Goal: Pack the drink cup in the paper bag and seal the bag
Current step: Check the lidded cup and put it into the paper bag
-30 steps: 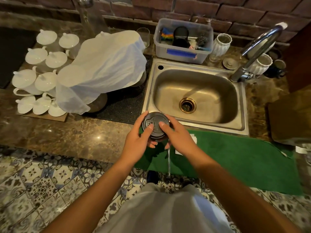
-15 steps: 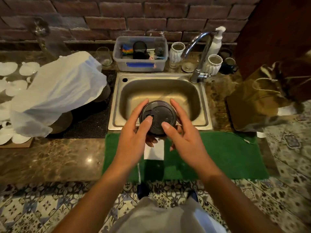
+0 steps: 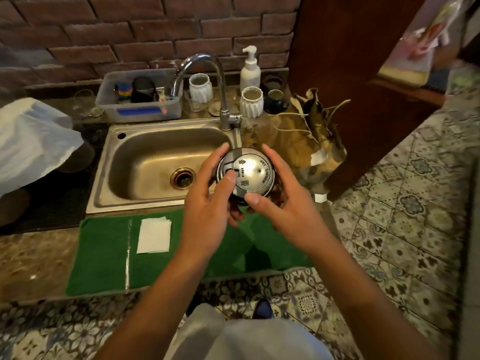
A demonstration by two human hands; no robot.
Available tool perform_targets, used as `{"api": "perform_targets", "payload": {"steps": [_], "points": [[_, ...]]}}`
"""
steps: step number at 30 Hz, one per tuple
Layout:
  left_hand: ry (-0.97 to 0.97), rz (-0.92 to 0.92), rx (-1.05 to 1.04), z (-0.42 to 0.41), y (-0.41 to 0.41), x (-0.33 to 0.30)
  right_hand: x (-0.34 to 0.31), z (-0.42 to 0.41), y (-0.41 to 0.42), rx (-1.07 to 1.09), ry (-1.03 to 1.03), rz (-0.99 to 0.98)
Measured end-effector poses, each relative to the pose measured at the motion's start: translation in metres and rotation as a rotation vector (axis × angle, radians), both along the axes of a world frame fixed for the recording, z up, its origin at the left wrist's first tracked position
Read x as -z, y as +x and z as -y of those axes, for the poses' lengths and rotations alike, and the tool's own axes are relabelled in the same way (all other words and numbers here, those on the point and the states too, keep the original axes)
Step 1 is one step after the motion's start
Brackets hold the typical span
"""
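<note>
The drink cup [image 3: 250, 172] with its dark plastic lid facing up is held over the right end of the sink. My left hand [image 3: 207, 203] grips its left side with the thumb pressed on the lid. My right hand [image 3: 283, 206] grips its right and near side. The cup's body is hidden under the lid and my fingers. The brown paper bag [image 3: 293, 133] with twine handles lies crumpled on the counter just behind and right of the cup, a white label on its side.
A steel sink [image 3: 155, 162] with a curved tap [image 3: 223, 100] is at centre. A green mat [image 3: 104, 255] carrying a white napkin [image 3: 153, 235] lies at the counter's front edge. A plastic bin [image 3: 137, 110], white cups, a soap bottle [image 3: 250, 68] stand behind. A wooden post [image 3: 345, 74] rises right.
Both hands have carried the cup rightward, from in front of the sink's left part to its right end near the paper bag. The view has swung right with them.
</note>
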State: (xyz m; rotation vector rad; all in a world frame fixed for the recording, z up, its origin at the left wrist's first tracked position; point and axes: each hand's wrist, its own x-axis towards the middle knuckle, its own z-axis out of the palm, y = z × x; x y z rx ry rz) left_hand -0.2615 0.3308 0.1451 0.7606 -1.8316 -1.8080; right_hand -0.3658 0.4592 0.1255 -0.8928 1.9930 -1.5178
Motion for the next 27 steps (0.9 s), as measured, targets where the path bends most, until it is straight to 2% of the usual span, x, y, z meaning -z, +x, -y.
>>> {"api": "perform_targets", "payload": {"steps": [7, 15, 22, 24, 27], "points": [[0.053, -0.007, 0.095, -0.026, -0.043, -0.015, -0.011, -0.033, -0.041, 0.052, -0.02, -0.052], [-0.017, -0.065, 0.241, -0.019, -0.093, -0.026, -0.037, -0.038, -0.088, 0.092, 0.009, -0.155], [-0.031, -0.128, 0.337, -0.025, -0.141, -0.054, -0.063, -0.052, -0.151, 0.105, -0.177, -0.245], [-0.039, -0.154, 0.294, -0.029, -0.16, -0.056, -0.071, -0.059, -0.174, 0.11, -0.213, -0.224], [-0.058, -0.158, 0.089, -0.029, -0.194, -0.043, -0.085, -0.075, -0.215, 0.135, -0.258, -0.21]]}}
